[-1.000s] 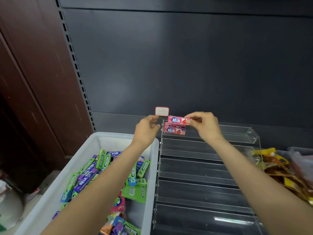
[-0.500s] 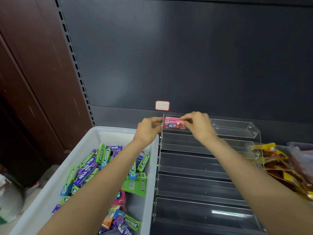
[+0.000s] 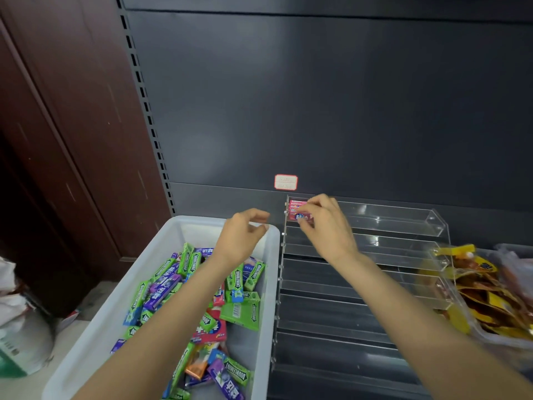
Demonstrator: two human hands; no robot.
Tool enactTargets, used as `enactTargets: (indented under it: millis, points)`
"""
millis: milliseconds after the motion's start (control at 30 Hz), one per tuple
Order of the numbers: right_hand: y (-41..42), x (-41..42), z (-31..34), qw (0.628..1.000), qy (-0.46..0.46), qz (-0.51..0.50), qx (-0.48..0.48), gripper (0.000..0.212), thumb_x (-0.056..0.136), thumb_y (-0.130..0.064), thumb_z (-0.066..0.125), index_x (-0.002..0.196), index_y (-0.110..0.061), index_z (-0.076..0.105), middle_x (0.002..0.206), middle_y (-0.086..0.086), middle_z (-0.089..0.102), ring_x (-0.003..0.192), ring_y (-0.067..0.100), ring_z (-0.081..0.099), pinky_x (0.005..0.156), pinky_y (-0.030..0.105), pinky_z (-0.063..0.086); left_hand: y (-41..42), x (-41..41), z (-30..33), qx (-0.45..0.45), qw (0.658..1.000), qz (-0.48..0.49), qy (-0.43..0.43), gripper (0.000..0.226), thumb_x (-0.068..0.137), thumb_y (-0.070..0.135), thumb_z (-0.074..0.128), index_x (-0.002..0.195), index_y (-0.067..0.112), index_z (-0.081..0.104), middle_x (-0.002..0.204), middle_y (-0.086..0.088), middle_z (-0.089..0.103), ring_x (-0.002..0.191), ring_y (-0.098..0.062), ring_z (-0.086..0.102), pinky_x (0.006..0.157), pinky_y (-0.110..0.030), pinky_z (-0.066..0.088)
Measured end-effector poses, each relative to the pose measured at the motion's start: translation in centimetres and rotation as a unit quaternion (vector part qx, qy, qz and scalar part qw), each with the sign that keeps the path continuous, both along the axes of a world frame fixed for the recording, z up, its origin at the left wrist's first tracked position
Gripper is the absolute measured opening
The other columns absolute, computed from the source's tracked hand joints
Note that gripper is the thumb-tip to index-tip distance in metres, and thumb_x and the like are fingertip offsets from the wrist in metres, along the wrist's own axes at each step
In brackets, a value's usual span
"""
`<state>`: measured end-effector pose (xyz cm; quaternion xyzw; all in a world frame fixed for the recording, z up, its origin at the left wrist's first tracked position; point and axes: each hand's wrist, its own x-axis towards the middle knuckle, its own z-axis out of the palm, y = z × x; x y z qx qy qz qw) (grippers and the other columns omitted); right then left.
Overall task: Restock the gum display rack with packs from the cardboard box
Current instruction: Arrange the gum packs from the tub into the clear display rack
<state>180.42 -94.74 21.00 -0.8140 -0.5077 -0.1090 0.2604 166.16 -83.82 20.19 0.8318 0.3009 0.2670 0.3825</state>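
A clear acrylic tiered gum rack (image 3: 380, 249) stands on the dark shelf. Its top tier holds a small stack of red gum packs (image 3: 296, 207) at the left end; the other tiers show no packs. My right hand (image 3: 327, 226) pinches the front red pack between thumb and fingers. My left hand (image 3: 242, 235) hovers just left of the rack, over the far rim of the white bin (image 3: 199, 222), fingers loosely curled and holding nothing. Several green, purple, red and orange gum packs (image 3: 240, 313) lie jumbled in the bin.
A red-bordered price label (image 3: 285, 181) sticks to the dark back panel above the rack. Yellow snack bags (image 3: 490, 295) in a clear tray crowd the rack's right side. A white bag and containers (image 3: 20, 327) sit on the floor at left, beside brown cabinet doors (image 3: 72, 140).
My right hand lowered the red pack onto the stack in the top tier. My left hand let go of the stack and drew back to the left, over the bin's rim.
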Motion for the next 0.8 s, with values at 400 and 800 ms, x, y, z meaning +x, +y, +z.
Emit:
enactTargets:
  millis: [400,800]
  points:
    - [4.1,-11.2,-4.8,0.965,0.165,0.147,-0.145,0.039,0.092,-0.017,0.056,0.13,-0.012,0.052,0.127,0.01,0.054,0.118,0.023,0.05,0.102,0.031,0.037,3.5,-13.0,-5.4,0.093,0.968,0.07,0.222,0.042,0.092,0.02,0.057,0.133,0.015,0.051,0.138,-0.008,0.048,0.12,-0.024,0.05,0.1,-0.031,0.037]
    - [7.6,-12.0,-7.1,0.93,0.159,0.15,-0.295,0.093,0.07,-0.029,0.081,0.145,-0.015,0.029,0.141,0.011,0.041,0.132,0.027,0.032,0.106,0.034,0.03,4.5,-14.9,-8.0,0.119,0.94,0.029,0.317,0.06,0.093,0.041,0.051,0.146,0.022,0.031,0.153,-0.001,0.027,0.139,-0.023,0.027,0.112,-0.033,0.025]
